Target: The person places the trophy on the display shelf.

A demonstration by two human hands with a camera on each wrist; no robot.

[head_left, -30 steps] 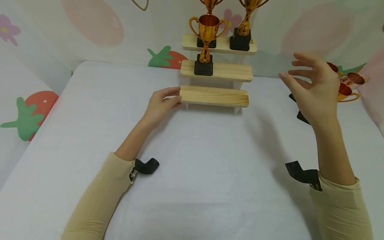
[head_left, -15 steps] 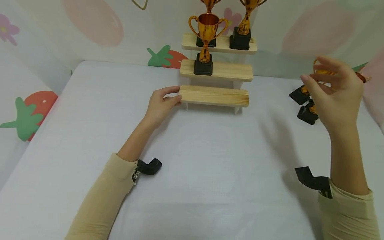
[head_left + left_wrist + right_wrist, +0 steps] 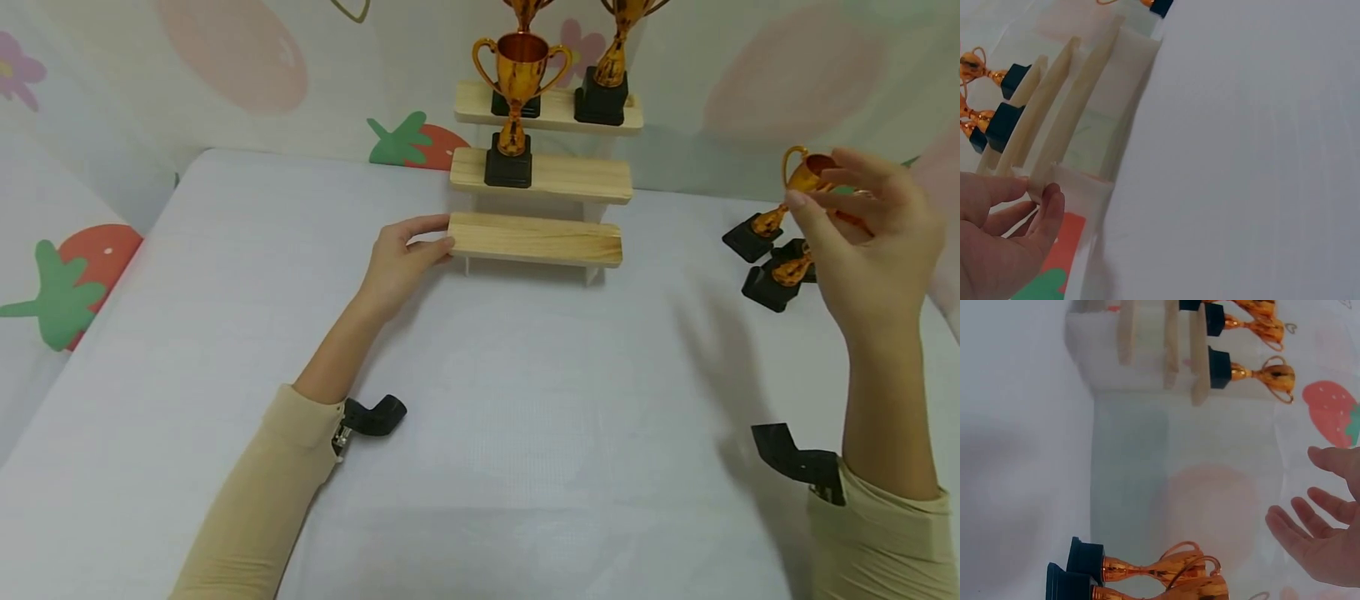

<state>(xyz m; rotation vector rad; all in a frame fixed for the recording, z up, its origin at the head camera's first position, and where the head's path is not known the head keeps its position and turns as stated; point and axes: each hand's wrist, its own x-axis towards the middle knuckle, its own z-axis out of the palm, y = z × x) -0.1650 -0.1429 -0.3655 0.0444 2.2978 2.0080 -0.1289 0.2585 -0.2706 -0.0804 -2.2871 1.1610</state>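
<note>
My left hand point(image 3: 396, 265) pinches the left end of the lowest board point(image 3: 536, 237) of a three-step wooden display stand. In the left wrist view, thumb and fingers sit on either side of that board's end point(image 3: 1044, 181). My right hand point(image 3: 881, 250) is raised at the right with fingers spread and loosely bent, holding nothing. Behind and below it in the head view, several gold trophy cups lie on their sides, one with its black base point(image 3: 752, 239) pointing left and another base point(image 3: 772, 283) nearer me. My hand partly hides their cups.
One gold trophy point(image 3: 517, 83) stands at the left of the middle board point(image 3: 581, 179). Two more stand on the top board point(image 3: 555, 112), including a right-hand one point(image 3: 611, 75). White cloth point(image 3: 510, 400) covers the table, and a strawberry-printed curtain point(image 3: 247, 58) hangs behind.
My right hand has moved right and slightly toward me, uncovering more of the lying trophies' bases and stems. My left hand keeps its place on the lowest board.
</note>
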